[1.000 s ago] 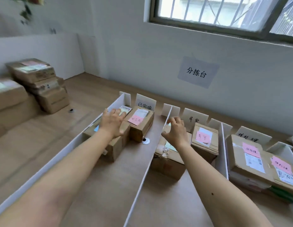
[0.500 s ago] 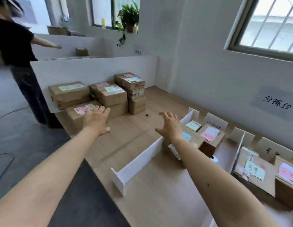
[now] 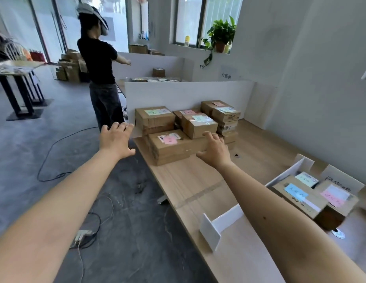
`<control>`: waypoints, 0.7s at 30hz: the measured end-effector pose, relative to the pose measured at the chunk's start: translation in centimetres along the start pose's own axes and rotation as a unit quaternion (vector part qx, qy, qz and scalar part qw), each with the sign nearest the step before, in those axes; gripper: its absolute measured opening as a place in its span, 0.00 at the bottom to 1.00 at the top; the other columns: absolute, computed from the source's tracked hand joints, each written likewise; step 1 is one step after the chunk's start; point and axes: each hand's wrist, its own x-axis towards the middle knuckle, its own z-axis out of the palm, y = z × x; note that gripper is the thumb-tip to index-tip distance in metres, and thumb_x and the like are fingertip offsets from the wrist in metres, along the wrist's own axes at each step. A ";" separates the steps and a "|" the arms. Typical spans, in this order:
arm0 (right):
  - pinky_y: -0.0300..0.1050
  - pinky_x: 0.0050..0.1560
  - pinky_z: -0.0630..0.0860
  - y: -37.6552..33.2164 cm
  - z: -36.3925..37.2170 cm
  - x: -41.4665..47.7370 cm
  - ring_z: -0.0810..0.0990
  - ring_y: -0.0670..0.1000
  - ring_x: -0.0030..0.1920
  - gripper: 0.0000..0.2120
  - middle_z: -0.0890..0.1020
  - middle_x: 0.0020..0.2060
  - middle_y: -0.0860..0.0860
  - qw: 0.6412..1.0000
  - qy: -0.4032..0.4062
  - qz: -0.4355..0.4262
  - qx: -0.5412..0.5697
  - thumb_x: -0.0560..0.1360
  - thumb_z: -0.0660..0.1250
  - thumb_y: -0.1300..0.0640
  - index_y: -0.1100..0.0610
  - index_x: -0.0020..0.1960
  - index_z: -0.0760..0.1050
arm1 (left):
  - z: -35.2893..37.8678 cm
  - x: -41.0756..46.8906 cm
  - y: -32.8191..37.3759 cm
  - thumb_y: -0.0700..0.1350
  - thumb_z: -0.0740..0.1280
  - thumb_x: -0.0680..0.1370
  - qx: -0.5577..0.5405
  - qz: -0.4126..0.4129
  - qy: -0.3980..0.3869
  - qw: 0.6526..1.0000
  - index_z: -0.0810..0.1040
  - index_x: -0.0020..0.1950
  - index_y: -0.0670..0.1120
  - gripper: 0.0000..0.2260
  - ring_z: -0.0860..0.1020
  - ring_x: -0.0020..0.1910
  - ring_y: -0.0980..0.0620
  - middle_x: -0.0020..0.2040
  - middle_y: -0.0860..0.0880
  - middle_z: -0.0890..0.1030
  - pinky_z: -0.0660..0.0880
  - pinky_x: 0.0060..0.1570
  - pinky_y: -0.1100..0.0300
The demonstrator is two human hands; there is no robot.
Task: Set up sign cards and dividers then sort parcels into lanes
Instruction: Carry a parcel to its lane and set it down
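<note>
Now both hands reach out empty and well apart, fingers spread and loose; the left hand (image 3: 116,139) hangs over the grey floor (image 3: 55,144) just off the table edge; the right hand (image 3: 215,153) is at the right end of a flat cardboard parcel (image 3: 170,149) bearing a pink note, contact unclear; more boxy brown parcels (image 3: 198,124) are stacked behind it on the pale wooden table (image 3: 194,184); a thin white divider (image 3: 226,219) stands on edge near the right forearm.

Bare forearms, uncovered from the bottom edge to the wrists: left forearm (image 3: 61,193) at lower left, right forearm (image 3: 266,201) at lower right. Bare left hand (image 3: 116,139) and right hand (image 3: 216,153) near the centre. One small dark spot (image 3: 265,218) on the right forearm.
</note>
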 end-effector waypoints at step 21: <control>0.52 0.59 0.74 -6.1 12.0 20.7 0.69 0.58 0.64 0.32 0.68 0.65 0.56 0.997 -0.062 -0.047 0.006 0.71 0.69 0.46 0.54 0.70 0.62 | 8.6 16.4 -5.0 0.63 0.68 0.69 -0.030 -0.060 -0.039 0.997 0.55 0.75 0.51 0.40 0.65 0.70 0.49 0.72 0.51 0.66 0.64 0.62 0.51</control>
